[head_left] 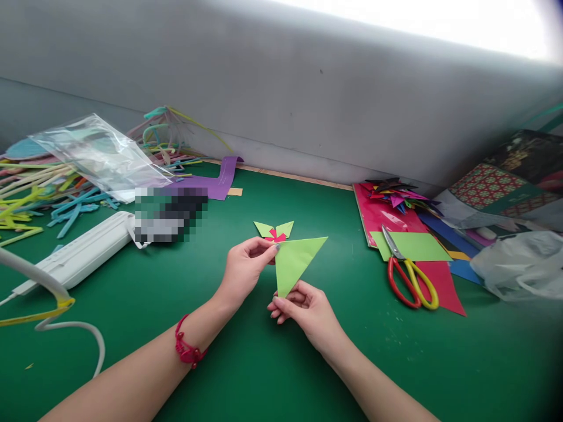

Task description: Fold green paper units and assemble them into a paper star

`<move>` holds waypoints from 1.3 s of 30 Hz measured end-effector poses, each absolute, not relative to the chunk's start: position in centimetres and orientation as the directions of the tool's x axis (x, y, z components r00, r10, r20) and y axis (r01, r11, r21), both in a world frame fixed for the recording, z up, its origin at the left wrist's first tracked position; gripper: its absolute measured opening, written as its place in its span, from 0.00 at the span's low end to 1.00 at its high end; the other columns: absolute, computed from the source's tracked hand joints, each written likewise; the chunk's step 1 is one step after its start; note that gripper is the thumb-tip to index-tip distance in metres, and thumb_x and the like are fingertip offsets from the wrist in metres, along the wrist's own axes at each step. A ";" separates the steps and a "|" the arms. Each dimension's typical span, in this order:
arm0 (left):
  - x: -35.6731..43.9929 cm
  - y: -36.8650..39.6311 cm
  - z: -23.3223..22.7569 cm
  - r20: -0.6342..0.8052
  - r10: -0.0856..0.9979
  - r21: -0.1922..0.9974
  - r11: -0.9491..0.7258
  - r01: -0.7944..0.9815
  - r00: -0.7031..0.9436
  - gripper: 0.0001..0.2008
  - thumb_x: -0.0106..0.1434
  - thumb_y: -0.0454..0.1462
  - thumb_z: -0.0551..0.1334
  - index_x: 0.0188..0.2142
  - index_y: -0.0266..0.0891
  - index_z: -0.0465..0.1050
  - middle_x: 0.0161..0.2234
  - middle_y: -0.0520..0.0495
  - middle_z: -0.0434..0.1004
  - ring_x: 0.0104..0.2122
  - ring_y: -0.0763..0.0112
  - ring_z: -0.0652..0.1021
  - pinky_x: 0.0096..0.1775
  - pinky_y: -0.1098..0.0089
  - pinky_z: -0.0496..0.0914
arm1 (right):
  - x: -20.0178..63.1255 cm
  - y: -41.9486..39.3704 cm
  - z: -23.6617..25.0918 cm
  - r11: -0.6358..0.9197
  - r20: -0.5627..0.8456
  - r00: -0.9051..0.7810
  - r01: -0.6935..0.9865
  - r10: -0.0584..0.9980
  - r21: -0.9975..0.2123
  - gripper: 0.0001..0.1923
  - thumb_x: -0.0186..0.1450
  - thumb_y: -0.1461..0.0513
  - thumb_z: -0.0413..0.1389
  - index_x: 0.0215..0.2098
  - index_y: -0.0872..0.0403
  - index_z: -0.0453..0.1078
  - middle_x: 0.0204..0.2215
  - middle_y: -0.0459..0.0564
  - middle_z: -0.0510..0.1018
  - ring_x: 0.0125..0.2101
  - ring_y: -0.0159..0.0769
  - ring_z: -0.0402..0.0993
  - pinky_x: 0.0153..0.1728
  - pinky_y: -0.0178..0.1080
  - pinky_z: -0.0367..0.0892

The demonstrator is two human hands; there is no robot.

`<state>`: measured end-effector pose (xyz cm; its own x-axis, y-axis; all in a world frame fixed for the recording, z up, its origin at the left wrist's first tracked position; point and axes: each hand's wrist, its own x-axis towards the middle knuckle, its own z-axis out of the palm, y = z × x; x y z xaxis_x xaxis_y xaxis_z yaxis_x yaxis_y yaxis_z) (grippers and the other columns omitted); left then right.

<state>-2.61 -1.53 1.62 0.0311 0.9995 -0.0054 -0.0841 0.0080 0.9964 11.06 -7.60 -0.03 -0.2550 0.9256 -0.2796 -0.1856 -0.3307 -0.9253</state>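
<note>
Light green paper triangle (295, 261), flat and crisp, 1 corner pointing right; left hand (244, 268) pinches its top-left corner, right hand (308, 309) grips its bottom tip.

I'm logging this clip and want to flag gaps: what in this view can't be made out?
Head view only:
- Pixelated block beside the white power strip: the object there is blurred out.
- Green paper triangle: its bottom tip is covered by the right hand, its left corner by the left hand.
- Small green and pink folded piece: too small to tell its folds.
</note>
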 end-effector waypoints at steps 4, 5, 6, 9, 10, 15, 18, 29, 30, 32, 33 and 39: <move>-3.4 -0.7 1.6 0.003 0.998 0.997 -0.008 -0.080 -0.064 0.11 0.52 0.43 0.64 0.28 0.35 0.72 0.26 0.50 0.75 0.28 0.71 0.75 0.34 0.70 0.72 | 10.8 -8.0 -0.2 -0.344 -0.284 -0.302 -0.169 0.910 -0.924 0.14 0.53 0.56 0.60 0.28 0.59 0.67 0.23 0.52 0.78 0.23 0.32 0.73 0.26 0.35 0.68; -3.7 -0.4 1.6 0.010 0.996 0.997 -0.018 -0.082 -0.092 0.12 0.51 0.43 0.64 0.28 0.35 0.72 0.26 0.50 0.75 0.28 0.71 0.75 0.34 0.70 0.72 | 10.7 -8.0 -0.2 -0.348 -0.287 -0.308 -0.164 0.907 -0.923 0.14 0.53 0.55 0.60 0.27 0.58 0.66 0.23 0.52 0.78 0.23 0.32 0.73 0.26 0.35 0.68; -3.9 -0.2 1.6 0.019 0.993 0.996 -0.029 -0.085 -0.116 0.12 0.51 0.43 0.65 0.28 0.35 0.72 0.26 0.50 0.74 0.27 0.71 0.75 0.34 0.69 0.72 | 10.8 -8.0 -0.1 -0.347 -0.288 -0.305 -0.161 0.908 -0.924 0.14 0.53 0.55 0.60 0.27 0.58 0.66 0.23 0.52 0.78 0.23 0.33 0.73 0.26 0.35 0.68; -4.3 0.1 1.7 0.038 0.992 0.994 -0.050 -0.095 -0.124 0.13 0.50 0.44 0.65 0.29 0.35 0.72 0.27 0.49 0.75 0.28 0.71 0.75 0.35 0.69 0.72 | 11.2 -7.8 0.0 -0.317 -0.273 -0.277 -0.127 0.921 -0.940 0.15 0.56 0.54 0.56 0.33 0.58 0.66 0.23 0.50 0.77 0.22 0.31 0.72 0.23 0.33 0.67; -4.3 0.0 1.8 0.032 0.995 0.994 -0.041 -0.097 -0.098 0.13 0.50 0.44 0.65 0.29 0.35 0.72 0.27 0.49 0.75 0.28 0.70 0.75 0.34 0.69 0.72 | 11.4 -7.6 0.1 -0.310 -0.271 -0.281 -0.102 0.920 -0.945 0.16 0.58 0.53 0.55 0.36 0.58 0.65 0.21 0.48 0.76 0.20 0.30 0.70 0.20 0.32 0.65; -3.4 -0.8 2.0 -0.031 0.999 0.995 0.033 -0.092 0.024 0.14 0.50 0.46 0.64 0.27 0.36 0.72 0.26 0.48 0.76 0.29 0.68 0.76 0.34 0.69 0.72 | 12.8 -6.7 1.0 -0.295 -0.280 -0.301 -0.005 0.912 -0.955 0.20 0.57 0.51 0.54 0.42 0.55 0.64 0.20 0.43 0.71 0.17 0.26 0.62 0.13 0.27 0.55; -3.1 -1.1 2.2 -0.052 0.998 0.995 0.055 -0.083 0.047 0.12 0.51 0.44 0.64 0.27 0.36 0.72 0.26 0.48 0.77 0.28 0.69 0.76 0.34 0.69 0.71 | 13.3 -6.3 1.7 -0.260 -0.254 -0.165 -0.017 0.953 -0.965 0.18 0.58 0.50 0.53 0.38 0.56 0.65 0.18 0.42 0.69 0.15 0.24 0.59 0.12 0.28 0.53; -2.6 -1.8 2.4 -0.099 0.951 0.992 0.119 -0.052 0.293 0.08 0.51 0.40 0.64 0.25 0.37 0.71 0.25 0.50 0.75 0.26 0.70 0.75 0.32 0.69 0.71 | 14.5 -5.8 2.0 -0.184 -0.186 -0.048 0.044 0.981 -0.982 0.22 0.58 0.47 0.51 0.20 0.57 0.67 0.11 0.48 0.71 0.11 0.29 0.62 0.14 0.33 0.56; -2.6 -1.8 2.4 -0.098 0.953 0.992 0.115 -0.044 0.286 0.08 0.51 0.40 0.64 0.25 0.37 0.72 0.25 0.50 0.75 0.26 0.70 0.75 0.32 0.69 0.71 | 14.5 -5.9 1.9 -0.170 -0.172 -0.052 0.032 0.984 -0.985 0.23 0.58 0.46 0.50 0.22 0.57 0.68 0.12 0.49 0.72 0.12 0.30 0.63 0.13 0.33 0.56; -2.7 -1.6 2.3 -0.100 0.956 0.993 0.112 -0.030 0.276 0.08 0.51 0.40 0.64 0.25 0.37 0.71 0.24 0.50 0.75 0.26 0.70 0.75 0.32 0.69 0.71 | 14.5 -5.9 1.6 -0.157 -0.157 -0.059 0.009 0.986 -0.988 0.24 0.59 0.46 0.48 0.24 0.58 0.69 0.14 0.50 0.73 0.13 0.31 0.66 0.13 0.33 0.56; -2.7 -1.6 2.3 -0.097 0.956 0.994 0.109 -0.029 0.276 0.08 0.51 0.40 0.64 0.25 0.37 0.71 0.24 0.49 0.75 0.26 0.69 0.75 0.32 0.69 0.71 | 14.4 -5.9 1.5 -0.159 -0.158 -0.074 -0.003 0.985 -0.987 0.25 0.60 0.46 0.47 0.23 0.58 0.69 0.14 0.51 0.74 0.13 0.32 0.67 0.13 0.32 0.57; -2.7 -1.6 2.3 -0.101 0.947 0.991 0.122 -0.050 0.304 0.08 0.51 0.39 0.64 0.25 0.36 0.72 0.24 0.49 0.75 0.25 0.70 0.75 0.31 0.69 0.71 | 14.7 -5.9 1.3 -0.161 -0.158 -0.031 -0.129 0.987 -0.978 0.24 0.61 0.46 0.46 0.26 0.58 0.70 0.20 0.52 0.75 0.17 0.34 0.70 0.14 0.33 0.60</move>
<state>-2.73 -1.56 2.34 0.3036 0.9474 -0.1013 -0.0502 0.1221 0.9912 14.70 -5.93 1.26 -0.0311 0.9869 -0.1583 -0.1295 -0.1611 -0.9784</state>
